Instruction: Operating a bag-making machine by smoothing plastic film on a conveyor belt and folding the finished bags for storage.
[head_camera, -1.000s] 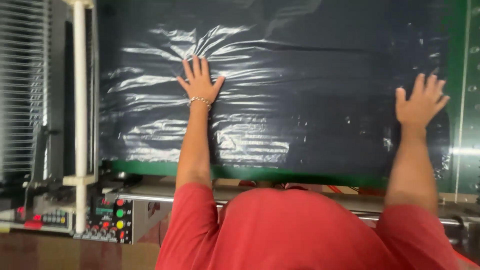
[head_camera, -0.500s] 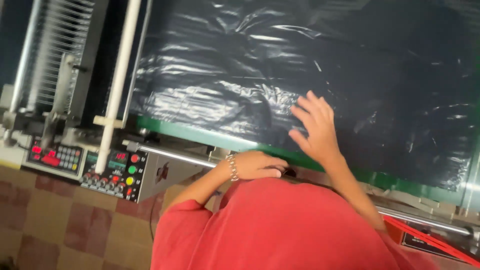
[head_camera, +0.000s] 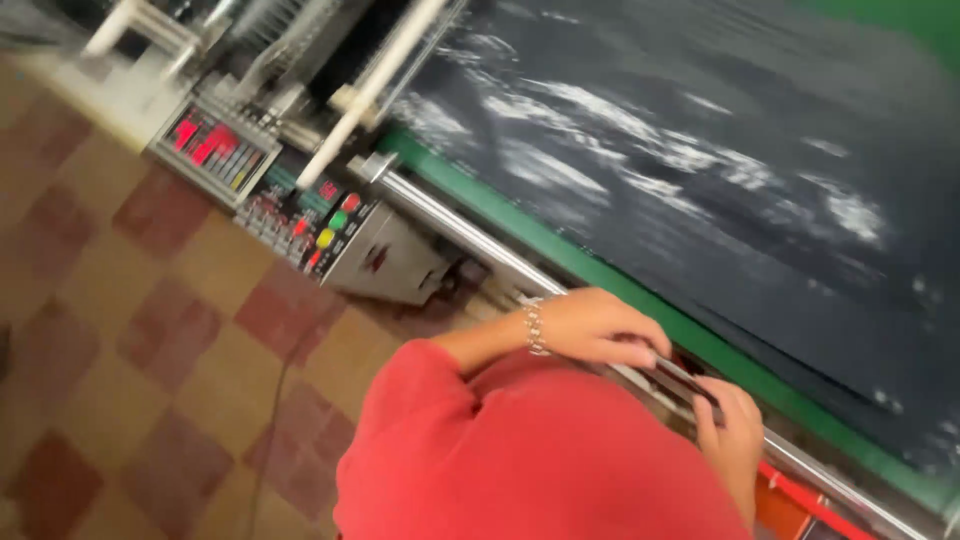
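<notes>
Both hands are now lying off the black plastic sheet (head_camera: 700, 170), pulled down to the machine's near edge at lower right of the frame. Left hand (head_camera: 600, 328), braceleted, is curling its grip over a dark flat object (head_camera: 680, 378) just below the green edge strip (head_camera: 600, 275); right hand (head_camera: 735, 425) is closing on that object's other end. Control panel (head_camera: 320, 225) is sitting left, above the checkered floor (head_camera: 130, 330).

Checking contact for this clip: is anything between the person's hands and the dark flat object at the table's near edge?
Nothing visible: the left hand and right hand both already touch the dark flat object, beside the shiny metal rail.
</notes>
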